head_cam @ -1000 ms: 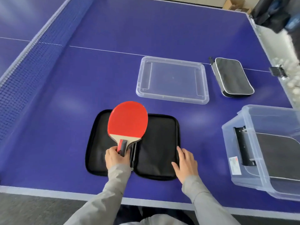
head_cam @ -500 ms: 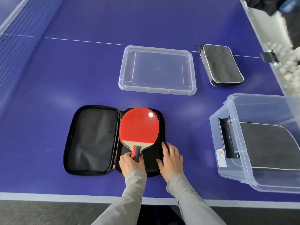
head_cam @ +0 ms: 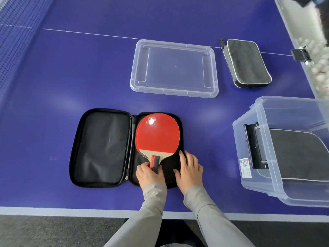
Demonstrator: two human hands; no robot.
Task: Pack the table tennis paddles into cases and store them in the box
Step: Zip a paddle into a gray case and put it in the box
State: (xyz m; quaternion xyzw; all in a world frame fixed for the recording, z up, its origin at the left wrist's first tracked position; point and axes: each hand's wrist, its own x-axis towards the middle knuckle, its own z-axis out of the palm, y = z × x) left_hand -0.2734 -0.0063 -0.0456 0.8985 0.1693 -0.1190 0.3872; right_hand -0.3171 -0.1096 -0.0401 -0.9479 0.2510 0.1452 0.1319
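Observation:
A red table tennis paddle (head_cam: 157,132) lies face up in the right half of an opened black case (head_cam: 103,147) near the table's front edge. My left hand (head_cam: 148,173) grips the paddle's short handle. My right hand (head_cam: 189,169) rests flat with straight fingers on the case's right half, beside the handle. A clear plastic box (head_cam: 249,154) stands at the right and holds a closed dark case. Another closed black case (head_cam: 246,63) with white piping lies at the far right of the table.
The box's clear lid (head_cam: 175,68) lies flat beyond the open case. The blue table (head_cam: 71,68) has its net (head_cam: 16,29) at the far left and its white front edge near me. White balls (head_cam: 322,65) sit past the table's right edge.
My left hand carried the paddle from over the case's middle to the right half and laid it down there. My right hand shifted slightly along the case's right half.

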